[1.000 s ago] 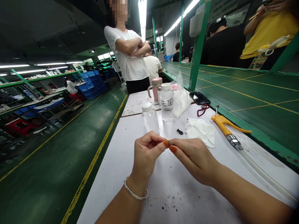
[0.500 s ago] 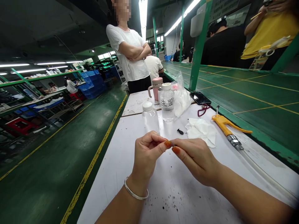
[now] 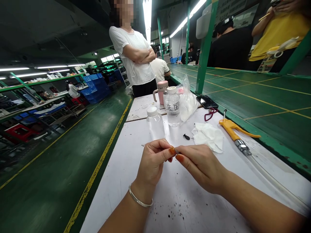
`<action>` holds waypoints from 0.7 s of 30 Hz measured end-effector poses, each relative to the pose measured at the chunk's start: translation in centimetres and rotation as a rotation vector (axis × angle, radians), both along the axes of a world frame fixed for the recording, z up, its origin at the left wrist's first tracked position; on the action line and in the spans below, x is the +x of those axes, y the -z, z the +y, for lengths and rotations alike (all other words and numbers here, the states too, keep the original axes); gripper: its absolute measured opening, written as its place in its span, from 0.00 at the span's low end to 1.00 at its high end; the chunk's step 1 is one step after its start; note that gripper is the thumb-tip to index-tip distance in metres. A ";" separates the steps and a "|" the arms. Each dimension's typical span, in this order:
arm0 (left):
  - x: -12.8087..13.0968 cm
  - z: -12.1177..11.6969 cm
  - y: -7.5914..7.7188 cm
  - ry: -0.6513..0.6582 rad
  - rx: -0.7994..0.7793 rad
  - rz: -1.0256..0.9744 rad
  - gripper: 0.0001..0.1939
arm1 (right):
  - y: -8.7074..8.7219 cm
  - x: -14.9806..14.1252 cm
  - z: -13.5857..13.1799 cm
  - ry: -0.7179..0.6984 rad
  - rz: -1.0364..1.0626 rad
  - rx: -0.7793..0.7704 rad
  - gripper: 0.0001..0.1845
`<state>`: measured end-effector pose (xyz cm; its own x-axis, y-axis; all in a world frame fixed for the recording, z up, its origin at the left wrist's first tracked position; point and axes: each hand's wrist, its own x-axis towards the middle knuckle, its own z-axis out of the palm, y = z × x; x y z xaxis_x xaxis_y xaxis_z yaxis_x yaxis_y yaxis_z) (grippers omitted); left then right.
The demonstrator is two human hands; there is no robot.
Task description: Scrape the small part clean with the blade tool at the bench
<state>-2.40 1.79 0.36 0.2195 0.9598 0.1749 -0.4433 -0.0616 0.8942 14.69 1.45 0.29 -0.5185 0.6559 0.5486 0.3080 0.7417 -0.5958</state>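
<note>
My left hand (image 3: 155,158) and my right hand (image 3: 200,165) meet fingertip to fingertip above the white tabletop (image 3: 119,194). Between the fingertips shows a sliver of a small greyish piece (image 3: 177,151); the fingers hide most of it, so its kind is unclear. Both hands are closed in a pinch. Just beyond them lies a small black part (image 3: 186,137), beside a crumpled white cloth (image 3: 208,137). A clear bottle with a white cap (image 3: 155,123) stands behind my left hand. Dark crumbs (image 3: 173,210) are scattered on the table below my hands.
A ribbed clear jar (image 3: 173,108), a pink mug (image 3: 162,92) and a plastic bag (image 3: 188,103) stand farther back. At right lie a yellow air blow gun (image 3: 230,127) with its hose, a phone (image 3: 207,102) and a dark red loop (image 3: 211,114). A person in white (image 3: 136,58) stands ahead.
My hands stay pinched together at nearly the same spot, with only a slight shift of the fingers. The whole view has moved a little; objects on the table keep their places.
</note>
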 end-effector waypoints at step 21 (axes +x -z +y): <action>0.0 0.3 0.8 0.186 -0.202 -0.181 0.06 | 0.2 0.1 0.2 -0.029 -0.030 0.144 0.12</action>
<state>-2.36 2.12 -0.41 0.3773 0.9254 0.0372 -0.5835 0.2063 0.7854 14.80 1.61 0.14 -0.5539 0.5559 0.6198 0.3013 0.8278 -0.4732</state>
